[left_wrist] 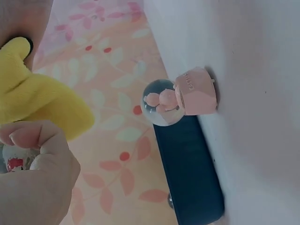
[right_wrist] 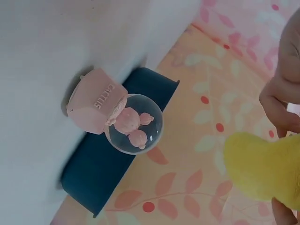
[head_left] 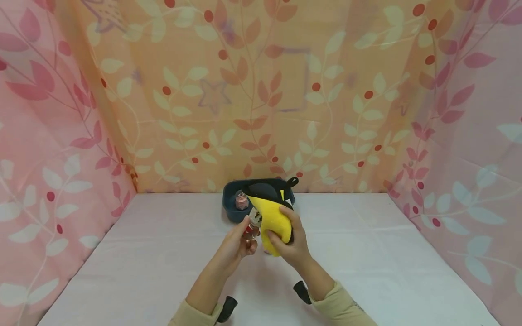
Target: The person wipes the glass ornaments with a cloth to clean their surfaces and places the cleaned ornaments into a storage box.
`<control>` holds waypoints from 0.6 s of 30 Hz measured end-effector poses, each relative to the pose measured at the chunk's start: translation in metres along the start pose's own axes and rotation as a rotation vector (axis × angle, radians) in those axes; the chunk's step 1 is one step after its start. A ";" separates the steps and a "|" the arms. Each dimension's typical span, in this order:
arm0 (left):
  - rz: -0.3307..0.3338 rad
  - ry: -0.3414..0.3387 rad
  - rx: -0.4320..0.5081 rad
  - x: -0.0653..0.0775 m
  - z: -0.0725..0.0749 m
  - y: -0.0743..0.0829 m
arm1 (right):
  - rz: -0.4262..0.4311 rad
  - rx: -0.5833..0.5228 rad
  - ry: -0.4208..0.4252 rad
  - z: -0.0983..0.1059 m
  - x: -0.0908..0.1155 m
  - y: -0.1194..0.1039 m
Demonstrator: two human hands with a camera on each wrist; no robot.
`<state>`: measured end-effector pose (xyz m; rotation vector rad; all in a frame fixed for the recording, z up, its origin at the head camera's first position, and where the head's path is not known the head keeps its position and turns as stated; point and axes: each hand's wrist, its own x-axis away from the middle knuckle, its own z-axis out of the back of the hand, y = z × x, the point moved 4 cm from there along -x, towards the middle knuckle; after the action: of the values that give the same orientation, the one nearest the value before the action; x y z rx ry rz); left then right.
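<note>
My left hand [head_left: 233, 248] holds a small snow globe [head_left: 250, 232] with a grey base and something red inside. In the left wrist view, curled fingers cover most of that globe. A yellow and black plush cloth [head_left: 274, 222] with a black loop is gripped by my right hand [head_left: 297, 244], thumb on the near side. The cloth is right beside the held globe; whether they touch I cannot tell. On the table below stands a pink snow globe [right_wrist: 96, 102] marked CACTUS, with a pink cactus figure inside, nearly hidden in the head view.
Behind the hands, a dark blue bin [head_left: 233, 214] stands near the back curtain [head_left: 179, 136], with another pinkish globe [head_left: 241, 201] inside. A white cloth covers the table [head_left: 359, 253]. Black pieces [head_left: 227, 309] hang beneath both wrists. Patterned curtains enclose both sides.
</note>
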<state>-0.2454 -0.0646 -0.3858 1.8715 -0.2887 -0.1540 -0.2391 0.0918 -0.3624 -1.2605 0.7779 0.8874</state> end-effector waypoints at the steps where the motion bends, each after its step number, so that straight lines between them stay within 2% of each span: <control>1: -0.004 -0.007 -0.007 0.000 -0.001 0.000 | 0.030 0.015 -0.029 -0.003 0.000 0.000; 5: -0.028 -0.057 -0.052 0.001 -0.003 0.000 | 0.073 0.084 -0.072 -0.010 0.000 0.001; 11: -0.023 -0.098 -0.084 0.001 -0.001 -0.002 | 0.055 0.133 -0.023 -0.010 0.000 0.005; 14: -0.020 -0.113 -0.050 0.001 0.000 -0.003 | 0.004 0.117 0.001 -0.008 -0.001 0.005; 18: -0.014 -0.145 0.015 0.001 0.001 -0.005 | -0.143 0.050 0.047 -0.003 -0.002 0.005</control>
<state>-0.2437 -0.0646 -0.3910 1.8812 -0.3766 -0.2983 -0.2449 0.0893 -0.3633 -1.2798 0.7333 0.7208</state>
